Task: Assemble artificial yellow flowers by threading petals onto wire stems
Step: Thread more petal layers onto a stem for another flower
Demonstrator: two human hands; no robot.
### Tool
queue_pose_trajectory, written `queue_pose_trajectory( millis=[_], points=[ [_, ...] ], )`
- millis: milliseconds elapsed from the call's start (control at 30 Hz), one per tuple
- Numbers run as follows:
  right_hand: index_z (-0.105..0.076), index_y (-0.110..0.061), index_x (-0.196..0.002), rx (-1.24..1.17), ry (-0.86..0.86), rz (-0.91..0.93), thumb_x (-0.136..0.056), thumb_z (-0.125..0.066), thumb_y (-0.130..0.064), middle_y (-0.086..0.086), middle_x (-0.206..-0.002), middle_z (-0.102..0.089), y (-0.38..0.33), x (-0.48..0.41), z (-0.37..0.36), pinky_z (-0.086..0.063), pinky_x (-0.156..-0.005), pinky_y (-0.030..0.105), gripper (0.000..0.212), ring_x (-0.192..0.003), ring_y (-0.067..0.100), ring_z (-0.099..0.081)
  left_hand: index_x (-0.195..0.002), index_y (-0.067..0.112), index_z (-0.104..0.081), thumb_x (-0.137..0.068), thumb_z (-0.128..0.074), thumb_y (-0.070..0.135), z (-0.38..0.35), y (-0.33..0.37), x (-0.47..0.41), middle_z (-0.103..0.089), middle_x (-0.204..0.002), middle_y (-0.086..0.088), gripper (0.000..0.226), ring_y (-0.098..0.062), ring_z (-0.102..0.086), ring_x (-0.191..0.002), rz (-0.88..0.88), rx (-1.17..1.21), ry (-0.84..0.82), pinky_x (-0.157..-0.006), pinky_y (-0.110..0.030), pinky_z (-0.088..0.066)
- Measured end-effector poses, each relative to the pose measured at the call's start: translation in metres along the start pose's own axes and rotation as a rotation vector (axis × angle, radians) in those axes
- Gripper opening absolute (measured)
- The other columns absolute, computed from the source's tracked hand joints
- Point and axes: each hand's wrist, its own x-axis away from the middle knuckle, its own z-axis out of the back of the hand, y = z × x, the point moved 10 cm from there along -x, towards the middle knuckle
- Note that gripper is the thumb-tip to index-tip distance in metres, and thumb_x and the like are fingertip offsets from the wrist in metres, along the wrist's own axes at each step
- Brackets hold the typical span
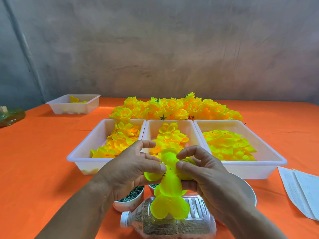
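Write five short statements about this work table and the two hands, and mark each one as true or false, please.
1. The left hand and the right hand both pinch yellow petals above the table. True.
2. Three white trays holding petals stand side by side beyond the hands. True.
3. The pile of finished flowers lies nearer to the person than the trays. False: it lies behind the trays, toward the wall.
4. The tablecloth is blue. False: it is orange.
5. A clear plastic bottle lies on its side below the hands. True.
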Motion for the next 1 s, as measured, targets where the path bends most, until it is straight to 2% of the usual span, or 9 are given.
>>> queue_pose_trajectory(
  millis=[167,300,433,533,667,733,833,933,1000],
  points=[
    [-0.067,-0.013,-0.075,0.014,0.006,-0.027,-0.083,-0.064,0.002,0.014,-0.076,-0.058,0.003,0.001,0.001,-0.056,-0.055,0.036,0.017,-0.062,0.027,-0.062,-0.116,0.028,-0.058,-0.070,-0.074,-0.011,0.002,0.003,0.000,-0.060,-0.096,-0.014,0.063,-0.016,-0.067,-0.063,-0.029,-0.031,0.011,-0.056,-0.030,-0.055],
    [-0.068,-0.017,-0.071,0.036,0.010,-0.037,-0.083,-0.064,0.001,0.014,-0.076,-0.060,0.004,0.001,0.000,-0.057,-0.057,0.037,0.022,-0.064,0.028,-0.063,-0.095,0.031,-0.070,-0.067,-0.076,-0.012,-0.005,0.003,0.003,-0.052,-0.100,-0.014,0.052,-0.018,-0.064,-0.067,-0.015,-0.041,-0.052,-0.059,-0.031,-0.055],
    [-0.068,-0.018,-0.071,0.061,0.008,-0.071,-0.085,-0.063,0.000,0.014,-0.070,-0.065,0.010,0.003,0.002,-0.055,-0.055,0.029,0.023,-0.061,0.025,-0.066,-0.078,0.019,-0.075,-0.064,-0.074,-0.005,-0.014,0.000,0.008,-0.055,-0.097,-0.013,0.028,-0.021,-0.066,-0.068,0.004,-0.050,-0.117,-0.064,-0.033,-0.058],
    [-0.068,-0.016,-0.073,0.079,0.013,-0.076,-0.086,-0.063,-0.002,0.016,-0.072,-0.068,0.012,0.004,0.002,-0.055,-0.059,0.034,0.019,-0.062,0.027,-0.065,-0.076,0.018,-0.077,-0.063,-0.085,0.010,-0.021,-0.001,0.010,-0.068,-0.080,-0.006,0.017,-0.017,-0.068,-0.066,0.014,-0.042,-0.174,-0.064,-0.031,-0.059],
    [-0.068,-0.014,-0.074,0.063,0.034,-0.070,-0.085,-0.064,-0.003,0.015,-0.072,-0.068,0.011,0.005,0.004,-0.054,-0.055,0.029,0.016,-0.061,0.025,-0.064,-0.075,0.015,-0.078,-0.055,-0.080,0.026,-0.020,-0.004,0.008,-0.073,-0.077,-0.007,0.023,-0.015,-0.070,-0.067,0.032,-0.026,-0.156,-0.060,-0.028,-0.059],
    [-0.067,-0.012,-0.075,0.053,0.037,-0.073,-0.085,-0.064,-0.001,0.015,-0.072,-0.068,0.011,0.005,0.005,-0.054,-0.056,0.031,0.015,-0.060,0.025,-0.062,-0.075,0.014,-0.078,-0.055,-0.082,0.021,-0.020,-0.004,0.009,-0.073,-0.078,-0.008,0.022,-0.016,-0.070,-0.068,0.037,-0.034,-0.165,-0.061,-0.028,-0.059],
    [-0.069,-0.013,-0.074,0.040,0.046,-0.067,-0.082,-0.066,0.000,0.014,-0.073,-0.066,0.011,0.006,0.006,-0.054,-0.062,0.035,0.017,-0.062,0.026,-0.062,-0.077,0.012,-0.079,-0.056,-0.085,-0.001,-0.019,-0.003,0.009,-0.072,-0.084,-0.010,0.026,-0.020,-0.071,-0.072,0.031,-0.083,-0.171,-0.065,-0.032,-0.059],
    [-0.070,-0.015,-0.074,0.039,0.038,-0.040,-0.079,-0.069,0.000,0.011,-0.073,-0.067,0.007,0.006,0.004,-0.055,-0.060,0.030,0.016,-0.063,0.024,-0.065,-0.075,0.011,-0.078,-0.056,-0.070,-0.002,-0.016,-0.002,0.009,-0.066,-0.092,-0.015,0.025,-0.022,-0.070,-0.071,0.034,-0.070,-0.146,-0.060,-0.031,-0.058],
    [-0.070,-0.017,-0.075,0.066,0.034,-0.019,-0.079,-0.069,0.000,0.009,-0.072,-0.068,0.004,0.007,0.003,-0.056,-0.061,0.030,0.018,-0.063,0.024,-0.066,-0.076,0.012,-0.078,-0.058,-0.075,-0.002,-0.019,0.000,0.009,-0.070,-0.087,-0.014,0.022,-0.023,-0.070,-0.071,0.036,-0.059,-0.169,-0.059,-0.030,-0.057]
  ],
)
